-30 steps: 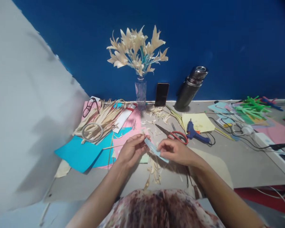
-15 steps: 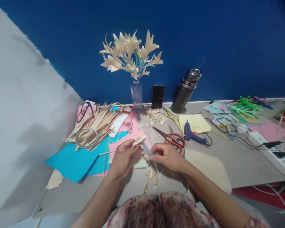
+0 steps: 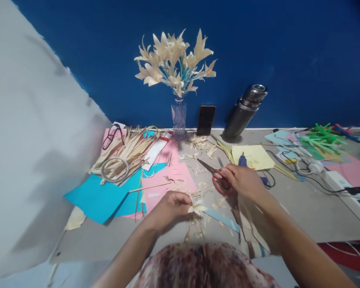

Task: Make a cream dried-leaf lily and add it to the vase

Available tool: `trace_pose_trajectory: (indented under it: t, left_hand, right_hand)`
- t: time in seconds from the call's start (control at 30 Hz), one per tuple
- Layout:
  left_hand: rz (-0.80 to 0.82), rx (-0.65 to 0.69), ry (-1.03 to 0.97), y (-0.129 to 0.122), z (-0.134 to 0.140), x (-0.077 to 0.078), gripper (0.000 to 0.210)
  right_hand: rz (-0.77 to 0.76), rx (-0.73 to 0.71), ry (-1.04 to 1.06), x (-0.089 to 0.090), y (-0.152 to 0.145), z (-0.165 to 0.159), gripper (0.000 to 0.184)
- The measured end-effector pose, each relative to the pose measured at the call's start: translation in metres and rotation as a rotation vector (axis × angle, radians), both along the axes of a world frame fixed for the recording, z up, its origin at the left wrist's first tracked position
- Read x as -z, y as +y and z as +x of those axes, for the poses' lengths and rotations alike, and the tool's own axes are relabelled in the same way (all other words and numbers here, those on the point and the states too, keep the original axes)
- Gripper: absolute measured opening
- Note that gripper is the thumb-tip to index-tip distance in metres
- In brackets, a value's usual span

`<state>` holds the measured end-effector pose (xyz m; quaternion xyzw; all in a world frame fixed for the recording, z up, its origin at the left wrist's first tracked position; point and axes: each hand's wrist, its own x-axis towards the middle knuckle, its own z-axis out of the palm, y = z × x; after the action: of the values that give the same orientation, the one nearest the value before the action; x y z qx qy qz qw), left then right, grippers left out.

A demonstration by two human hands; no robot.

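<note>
My left hand [image 3: 172, 208] pinches a small cream husk flower [image 3: 197, 208] over the desk. From the flower a light blue strip [image 3: 223, 221] runs off to the right. My right hand [image 3: 247, 182] has its fingers closed at the red handles of the scissors [image 3: 222, 183], which lie with their dark blades pointing to the back left. Just behind that hand is a blue glue gun [image 3: 243, 161], partly hidden by it. Husk scraps [image 3: 195, 228] lie below the flower.
At the back stand a clear vase [image 3: 179, 118] of husk flowers [image 3: 175, 60], a phone [image 3: 206, 120] and a thermos [image 3: 244, 114]. Dried husks [image 3: 138, 148], a metal ring [image 3: 103, 170] and blue paper [image 3: 99, 198] lie left. Cables and a power strip [image 3: 345, 186] are right.
My right hand has let go of the blue strip and moved right to the scissors' handles. My left hand has come slightly lower and right with the flower. The view has shifted a little.
</note>
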<state>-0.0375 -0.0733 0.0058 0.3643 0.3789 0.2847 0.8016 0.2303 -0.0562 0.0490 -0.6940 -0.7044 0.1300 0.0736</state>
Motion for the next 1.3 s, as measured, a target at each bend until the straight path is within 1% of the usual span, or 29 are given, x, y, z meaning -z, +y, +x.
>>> trace_pose_trajectory:
  t: [0.03,0.07,0.13,0.17,0.23,0.3,0.37,0.47,0.57,0.63,0.67,0.77,0.83,0.87,0.9,0.97,1.07,1.17,1.3]
  left_hand:
    - [-0.002,0.002,-0.012,-0.001,-0.002,0.001,0.022]
    - [-0.009,-0.037,-0.016,0.000,-0.006,0.002,0.021]
    - [-0.038,-0.180,0.002,0.007,-0.018,0.003,0.022]
    - [-0.061,-0.253,0.009,0.012,-0.025,0.003,0.023]
    - [-0.102,-0.351,-0.023,0.021,-0.037,0.003,0.024]
    - [-0.103,-0.385,-0.060,0.027,-0.044,0.003,0.022]
    - [-0.102,-0.384,-0.076,0.027,-0.045,0.003,0.020]
    - [-0.133,-0.371,-0.057,0.024,-0.039,0.006,0.020]
    - [-0.146,-0.381,0.004,0.022,-0.033,0.009,0.023]
    - [-0.148,-0.389,0.029,0.022,-0.034,0.010,0.024]
    - [-0.152,-0.390,0.032,0.022,-0.036,0.009,0.025]
    - [-0.162,-0.399,0.003,0.023,-0.045,0.004,0.022]
    - [-0.170,-0.415,-0.036,0.024,-0.050,0.000,0.018]
    - [-0.179,-0.424,-0.055,0.024,-0.052,-0.001,0.017]
    - [-0.193,-0.434,-0.071,0.025,-0.053,-0.001,0.017]
    - [-0.229,-0.449,-0.095,0.026,-0.053,0.001,0.018]
    - [-0.248,-0.445,-0.097,0.028,-0.051,0.007,0.020]
    - [-0.223,-0.435,-0.073,0.029,-0.049,0.010,0.019]
    - [-0.194,-0.492,-0.047,0.027,-0.052,0.005,0.020]
  right_hand:
    - [-0.012,0.042,-0.095,0.003,0.000,0.005,0.036]
    - [-0.031,0.073,-0.162,0.005,-0.001,0.010,0.035]
    - [-0.078,0.083,-0.191,0.009,-0.006,0.021,0.034]
    - [-0.113,0.062,-0.160,0.010,-0.010,0.025,0.033]
    - [-0.212,-0.033,-0.034,0.009,-0.020,0.032,0.029]
    - [-0.333,-0.155,0.098,0.007,-0.031,0.033,0.023]
    - [-0.398,-0.217,0.167,0.005,-0.039,0.031,0.020]
    - [-0.341,-0.190,0.173,0.007,-0.047,0.022,0.020]
    - [-0.337,-0.229,0.167,0.012,-0.050,0.016,0.016]
    - [-0.351,-0.258,0.199,0.011,-0.052,0.018,0.016]
    - [-0.331,-0.252,0.237,0.008,-0.053,0.022,0.017]
    - [-0.190,-0.154,0.355,-0.004,-0.057,0.041,0.021]
    - [-0.111,-0.077,0.335,-0.011,-0.059,0.053,0.022]
    - [-0.098,-0.061,0.300,-0.013,-0.060,0.055,0.022]
    - [-0.103,-0.064,0.265,-0.015,-0.060,0.056,0.022]
    - [-0.143,-0.115,0.218,-0.014,-0.059,0.052,0.021]
    - [-0.181,-0.163,0.216,-0.011,-0.055,0.042,0.020]
    - [-0.146,-0.121,0.241,-0.010,-0.052,0.043,0.020]
    - [-0.085,-0.005,0.221,-0.009,-0.057,0.062,0.026]
